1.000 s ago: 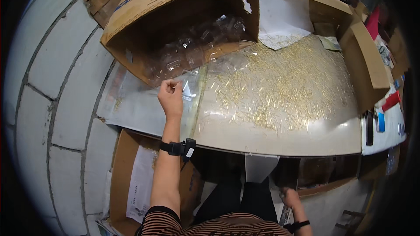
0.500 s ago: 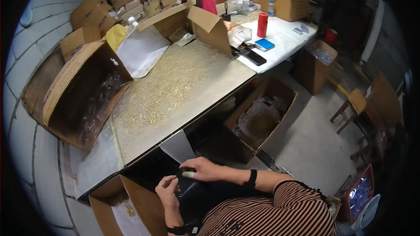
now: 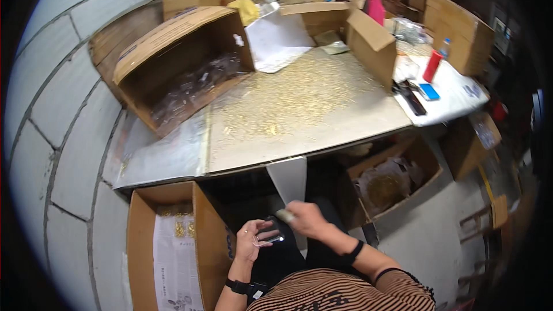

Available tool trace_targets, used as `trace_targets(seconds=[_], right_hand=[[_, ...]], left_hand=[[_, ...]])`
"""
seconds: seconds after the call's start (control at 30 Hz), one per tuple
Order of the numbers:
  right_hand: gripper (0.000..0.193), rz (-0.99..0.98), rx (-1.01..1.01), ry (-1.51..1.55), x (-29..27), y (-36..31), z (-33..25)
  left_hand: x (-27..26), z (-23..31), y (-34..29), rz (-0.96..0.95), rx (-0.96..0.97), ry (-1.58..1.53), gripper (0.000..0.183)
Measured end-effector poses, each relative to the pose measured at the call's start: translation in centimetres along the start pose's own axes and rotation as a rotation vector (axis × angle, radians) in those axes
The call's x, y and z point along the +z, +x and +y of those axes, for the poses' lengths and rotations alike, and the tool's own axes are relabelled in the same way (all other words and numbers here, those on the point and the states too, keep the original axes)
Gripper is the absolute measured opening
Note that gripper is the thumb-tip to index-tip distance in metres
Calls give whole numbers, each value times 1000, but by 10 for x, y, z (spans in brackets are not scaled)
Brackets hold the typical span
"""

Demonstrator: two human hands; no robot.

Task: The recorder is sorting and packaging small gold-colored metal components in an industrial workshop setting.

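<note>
Over my lap, my left hand has its fingers partly spread around a clear, shiny plastic piece; its exact shape is hard to make out against the dark trousers. Just to the right and slightly higher is my right hand, its fingers curled and a pale cover on one digit. Whatever it may pinch is hidden. Ahead, many thin gold-coloured pins lie scattered across the worktable. A cardboard box on its side on the table's left holds clear plastic pieces.
Left of my legs stands an open carton lined with printed paper, with small gold bundles inside. Another carton sits under the table at right. A red cylinder, blue box and dark phone lie at the table's right.
My view has swung left, so the scene sits farther right. My left hand's fingers have opened from a pinch, and the clear piece shows more plainly. My right hand has moved slightly away from the left.
</note>
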State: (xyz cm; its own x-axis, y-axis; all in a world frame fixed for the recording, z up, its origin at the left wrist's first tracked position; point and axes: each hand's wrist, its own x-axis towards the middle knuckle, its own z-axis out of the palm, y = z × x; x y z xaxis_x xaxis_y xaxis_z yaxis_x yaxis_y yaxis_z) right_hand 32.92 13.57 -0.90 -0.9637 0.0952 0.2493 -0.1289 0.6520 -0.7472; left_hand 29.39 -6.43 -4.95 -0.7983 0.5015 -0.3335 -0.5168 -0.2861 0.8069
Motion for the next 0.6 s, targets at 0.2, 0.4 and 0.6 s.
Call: trace_targets(seconds=[0.2, 0.4, 0.6], right_hand=[[55, 462, 132, -299, -80, 115, 71], [55, -12, 85, -582, -29, 204, 87], [50, -15, 47, -125, -40, 186, 98]], left_hand=[[-39, -37, 33, 88, -235, -22, 32], [-11, -59, 95, -47, -324, -143, 39], [3, -57, 130, -88, -353, -114, 32]])
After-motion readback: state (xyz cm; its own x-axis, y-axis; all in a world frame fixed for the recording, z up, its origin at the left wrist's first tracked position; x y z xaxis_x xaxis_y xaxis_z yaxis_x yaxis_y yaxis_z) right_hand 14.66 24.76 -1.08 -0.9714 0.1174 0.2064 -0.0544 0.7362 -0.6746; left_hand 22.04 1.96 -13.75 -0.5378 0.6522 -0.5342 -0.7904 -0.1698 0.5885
